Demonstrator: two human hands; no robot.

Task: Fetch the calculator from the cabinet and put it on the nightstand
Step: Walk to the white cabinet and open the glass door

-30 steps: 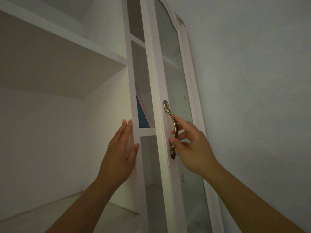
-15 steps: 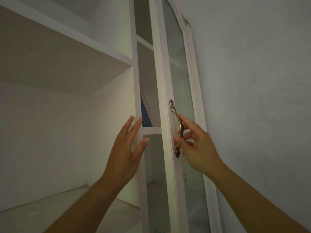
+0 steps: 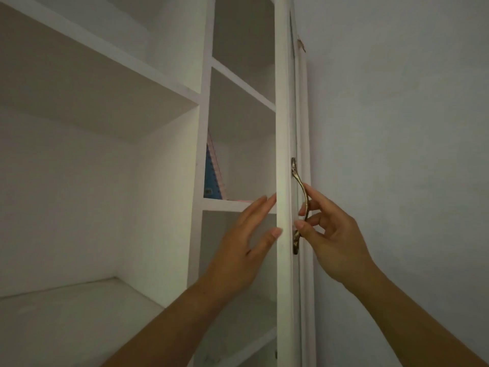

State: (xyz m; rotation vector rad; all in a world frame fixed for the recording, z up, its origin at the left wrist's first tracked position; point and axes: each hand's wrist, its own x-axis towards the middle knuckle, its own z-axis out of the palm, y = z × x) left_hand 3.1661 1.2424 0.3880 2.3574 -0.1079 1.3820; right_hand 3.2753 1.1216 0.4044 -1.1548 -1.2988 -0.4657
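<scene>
A white cabinet (image 3: 197,181) fills the left and middle of the view. Its narrow glass door (image 3: 283,154) stands swung out, edge-on to me. My right hand (image 3: 332,234) grips the door's curved brass handle (image 3: 301,197) with fingers and thumb. My left hand (image 3: 247,239) is spread flat, fingertips touching the door's inner edge, holding nothing. On a shelf (image 3: 227,205) in the narrow compartment leans a blue and pink notebook (image 3: 213,176). No calculator is visible.
Wide open shelves (image 3: 105,72) lie to the left, with a lower shelf board (image 3: 79,308) bare. A pale wall (image 3: 397,154) runs along the right, close behind the door.
The door has swung further out, from angled to edge-on. My left hand left the cabinet's upright and moved right to the door edge. My right hand kept the handle.
</scene>
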